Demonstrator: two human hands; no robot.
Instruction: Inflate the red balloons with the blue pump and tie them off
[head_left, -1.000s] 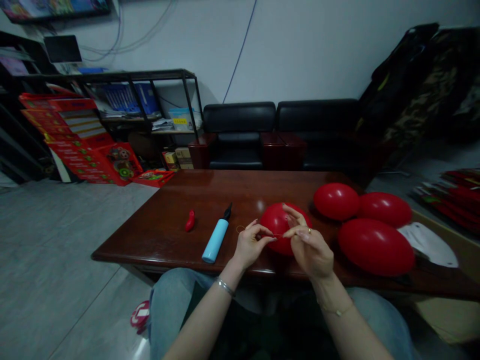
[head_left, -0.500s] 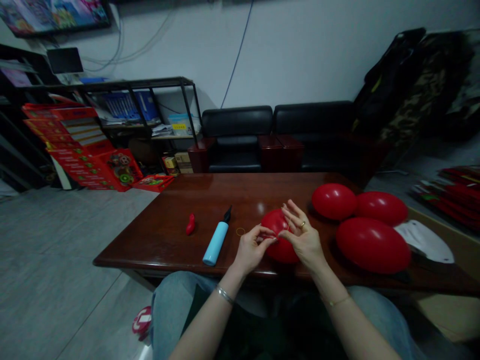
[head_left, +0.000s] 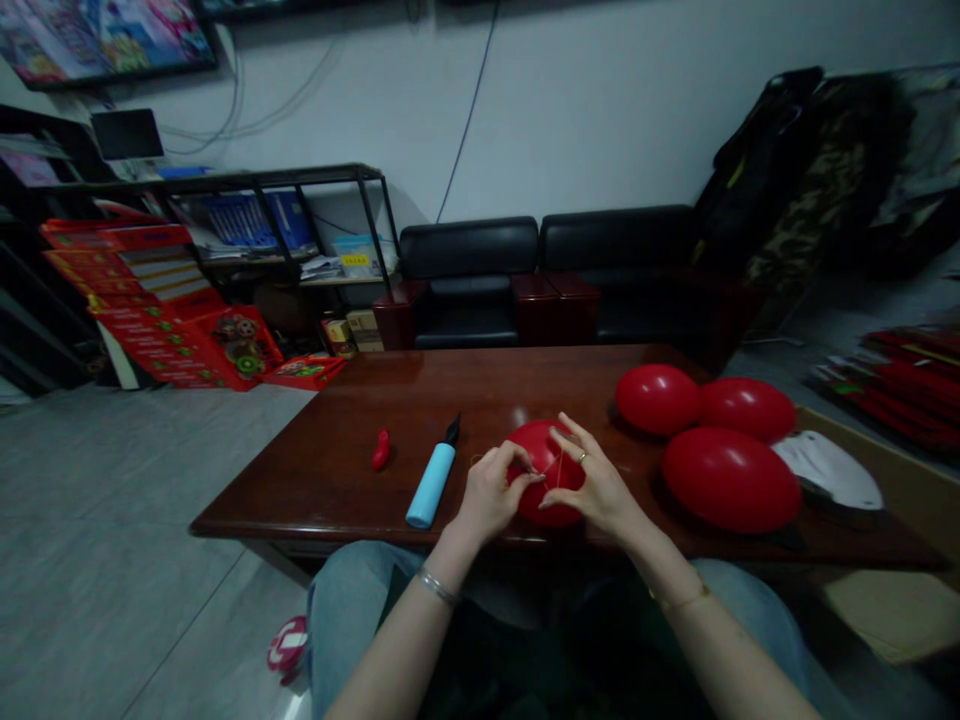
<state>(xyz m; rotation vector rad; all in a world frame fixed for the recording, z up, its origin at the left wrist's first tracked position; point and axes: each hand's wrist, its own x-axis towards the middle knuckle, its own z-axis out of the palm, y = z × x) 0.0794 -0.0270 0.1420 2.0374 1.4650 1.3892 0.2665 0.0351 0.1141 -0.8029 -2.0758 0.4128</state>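
Observation:
A round inflated red balloon (head_left: 541, 436) is in front of me at the table's near edge. My left hand (head_left: 491, 492) pinches it, with thumb and fingertips closed at its neck, which the fingers mostly cover. Around the spread thumb and fingers of my right hand (head_left: 596, 480), a thin rubber band (head_left: 560, 468) is stretched beside the neck. A blue balloon pump (head_left: 432, 486) with a black nozzle lies left of my hands. Farther left is a small uninflated red balloon (head_left: 381, 451).
Three inflated red balloons (head_left: 731, 479) rest on the right of the brown table (head_left: 300, 490), beside a white object (head_left: 829, 468). Black sofas (head_left: 469, 255) stand behind it. Red boxes (head_left: 161, 300) are stacked at the left.
My right hand has spread its thumb and fingers wider, pulling the rubber band open. My left hand keeps its pinch, and both hands have shifted slightly left in view.

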